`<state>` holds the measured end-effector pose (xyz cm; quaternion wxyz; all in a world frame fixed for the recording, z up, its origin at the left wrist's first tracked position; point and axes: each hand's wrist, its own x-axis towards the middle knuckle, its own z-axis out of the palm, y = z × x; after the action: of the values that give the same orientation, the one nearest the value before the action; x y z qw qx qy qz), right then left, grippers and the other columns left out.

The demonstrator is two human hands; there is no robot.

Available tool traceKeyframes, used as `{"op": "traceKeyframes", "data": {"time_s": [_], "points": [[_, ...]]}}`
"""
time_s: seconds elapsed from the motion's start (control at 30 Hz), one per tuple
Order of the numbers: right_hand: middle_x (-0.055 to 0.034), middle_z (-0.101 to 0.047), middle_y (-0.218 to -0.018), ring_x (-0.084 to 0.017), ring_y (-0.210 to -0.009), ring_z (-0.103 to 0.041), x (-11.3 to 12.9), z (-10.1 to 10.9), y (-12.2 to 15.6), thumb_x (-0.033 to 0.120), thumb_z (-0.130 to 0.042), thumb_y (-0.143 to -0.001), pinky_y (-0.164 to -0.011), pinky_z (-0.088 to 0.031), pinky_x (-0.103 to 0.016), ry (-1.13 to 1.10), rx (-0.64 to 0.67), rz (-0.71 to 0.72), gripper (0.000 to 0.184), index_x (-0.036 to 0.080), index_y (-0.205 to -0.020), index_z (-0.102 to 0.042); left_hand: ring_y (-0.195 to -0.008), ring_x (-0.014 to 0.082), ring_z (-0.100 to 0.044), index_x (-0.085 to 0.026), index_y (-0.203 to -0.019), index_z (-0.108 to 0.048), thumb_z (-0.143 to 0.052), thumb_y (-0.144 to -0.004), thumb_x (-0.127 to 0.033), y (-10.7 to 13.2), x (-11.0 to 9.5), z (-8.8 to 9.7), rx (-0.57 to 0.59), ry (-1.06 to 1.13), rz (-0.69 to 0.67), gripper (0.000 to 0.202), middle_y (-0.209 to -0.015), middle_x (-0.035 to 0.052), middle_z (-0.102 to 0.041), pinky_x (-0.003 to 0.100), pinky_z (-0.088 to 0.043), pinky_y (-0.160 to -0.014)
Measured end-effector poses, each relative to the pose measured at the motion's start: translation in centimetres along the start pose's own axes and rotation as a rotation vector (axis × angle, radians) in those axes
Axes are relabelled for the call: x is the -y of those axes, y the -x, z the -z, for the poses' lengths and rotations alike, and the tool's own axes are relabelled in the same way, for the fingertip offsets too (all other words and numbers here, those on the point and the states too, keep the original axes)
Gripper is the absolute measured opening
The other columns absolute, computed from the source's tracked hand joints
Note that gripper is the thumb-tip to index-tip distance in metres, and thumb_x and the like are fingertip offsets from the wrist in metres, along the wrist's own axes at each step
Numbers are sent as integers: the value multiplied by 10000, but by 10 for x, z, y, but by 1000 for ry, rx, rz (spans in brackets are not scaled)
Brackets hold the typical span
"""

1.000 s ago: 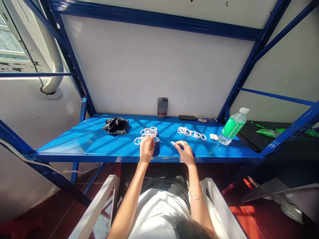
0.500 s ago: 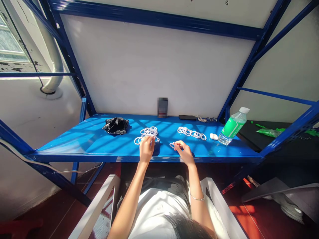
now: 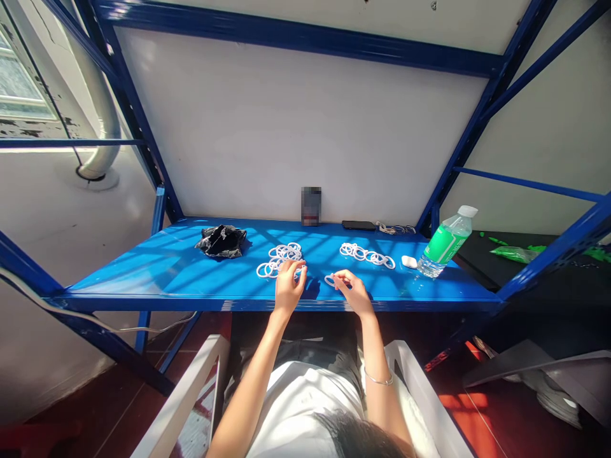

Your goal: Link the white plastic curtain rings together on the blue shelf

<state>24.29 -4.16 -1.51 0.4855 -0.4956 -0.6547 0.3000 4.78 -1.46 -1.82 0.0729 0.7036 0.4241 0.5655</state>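
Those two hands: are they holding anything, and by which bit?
The right hand pinches a white ring by its right edge. Whether the left hand holds anything can't be told.

Backed beyond the left hand (image 3: 289, 286) by a plain white wall (image 3: 305, 127) framed in dark-blue metal beams (image 3: 305, 38). Glazed far up-left of that hand with a pale-framed rectangular window (image 3: 21, 83). Floored, below and outward of the right hand (image 3: 353, 292), in dark-red tiles (image 3: 482, 442) patched with sunlight (image 3: 461, 407).
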Motion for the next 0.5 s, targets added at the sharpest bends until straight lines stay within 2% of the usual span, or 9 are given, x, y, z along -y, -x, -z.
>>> {"op": "traceKeyframes", "data": {"time_s": [0.13,0.23,0.37,0.5], "points": [[8,-588,-690,-174,-737,-591,-7,2,-3,523,-551,-849,-718,-454,-285,-105,-1,6,318,211,-863,-613,-852,175,-632,-201,-1019,-638,-525,-904,-333,5,-17,-25,201,230,55,209,-930,63,-660,267,-502,-659],[2,-588,-708,-175,-745,-590,-9,3,-4,521,-540,-843,-728,-468,-288,-135,-4,18,318,212,-868,-608,-774,168,-634,-174,-956,-661,-532,-893,-371,5,-24,-38,337,318,101,244,-904,69,-689,248,-469,-597],[4,-574,-702,-174,-733,-582,-8,3,-4,531,-525,-845,-737,-473,-294,-137,-1,13,321,220,-870,-603,-744,184,-641,-135,-883,-675,-515,-891,-448,-3,-29,-38,439,470,178,351,-854,87,-703,244,-447,-589],[13,-532,-650,-171,-687,-554,-3,6,-4,579,-532,-826,-703,-476,-297,-185,12,4,360,222,-812,-578,-735,196,-633,-120,-766,-648,-577,-830,-526,-9,-32,-33,551,658,279,417,-755,85,-689,259,-462,-646]]}}
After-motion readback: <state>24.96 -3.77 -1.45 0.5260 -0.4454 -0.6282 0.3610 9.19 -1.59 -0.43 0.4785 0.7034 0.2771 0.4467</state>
